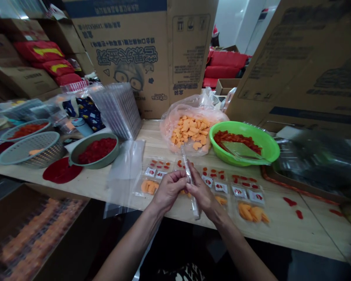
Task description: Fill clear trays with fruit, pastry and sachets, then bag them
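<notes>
Above the front of the table, both hands hold a narrow clear plastic tray (194,207), seen nearly edge-on. My left hand (171,190) pinches its side, fingertips close together. My right hand (204,193) grips it from the other side, thumb near the left fingertips. The tray's contents cannot be made out. Beneath and beside the hands lie clear compartment trays with red gummies, small white sachets and orange pieces; one filled tray (150,188) is at left, another filled tray (250,195) at right. The hands partly cover those between.
Behind are a plastic bag of orange pieces (190,130) and a green basin (269,146) of red gummies. To the left stand a grey-green bowl (112,156), a tray stack (119,111) and a grey colander (43,154). An open carton (73,234) sits lower left.
</notes>
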Tool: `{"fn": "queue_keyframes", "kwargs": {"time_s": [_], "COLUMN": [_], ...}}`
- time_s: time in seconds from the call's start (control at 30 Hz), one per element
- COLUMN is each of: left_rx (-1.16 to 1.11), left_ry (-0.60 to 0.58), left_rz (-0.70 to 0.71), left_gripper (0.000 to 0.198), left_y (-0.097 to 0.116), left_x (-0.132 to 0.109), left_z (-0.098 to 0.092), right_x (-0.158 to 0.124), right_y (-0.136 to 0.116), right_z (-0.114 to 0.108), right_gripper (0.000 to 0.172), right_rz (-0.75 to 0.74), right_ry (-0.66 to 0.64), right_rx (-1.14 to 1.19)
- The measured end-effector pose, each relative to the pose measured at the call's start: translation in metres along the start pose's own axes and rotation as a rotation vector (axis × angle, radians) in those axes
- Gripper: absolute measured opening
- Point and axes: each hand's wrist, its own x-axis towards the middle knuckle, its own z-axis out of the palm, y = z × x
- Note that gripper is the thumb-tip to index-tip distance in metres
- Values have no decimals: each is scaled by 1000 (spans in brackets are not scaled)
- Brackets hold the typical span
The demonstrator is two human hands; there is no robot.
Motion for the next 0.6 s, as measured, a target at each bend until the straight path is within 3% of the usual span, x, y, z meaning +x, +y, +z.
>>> {"fn": "queue_keyframes", "kwargs": {"time_s": [0.13, 0.27, 0.4, 0.6], "left_rx": [-112, -231, -289, -281], "left_ry": [-39, 6, 82, 82], "left_rz": [-68, -67, -72, -62], "left_gripper": [32, 36, 36, 35], "left_y": [2, -5, -11, -11], "left_x": [1, 2, 3, 3], "left_z": [-3, 0, 2, 2], "right_x": [2, 1, -2, -2], "right_y": [-2, -3, 4, 7], "right_z": [4, 7, 8, 9], "right_gripper": [66, 56, 58, 58], "right_rz": [24, 64, 137, 137], "right_ry": [-4, -16, -21, 13], "right_rx": [146, 232, 276, 255]}}
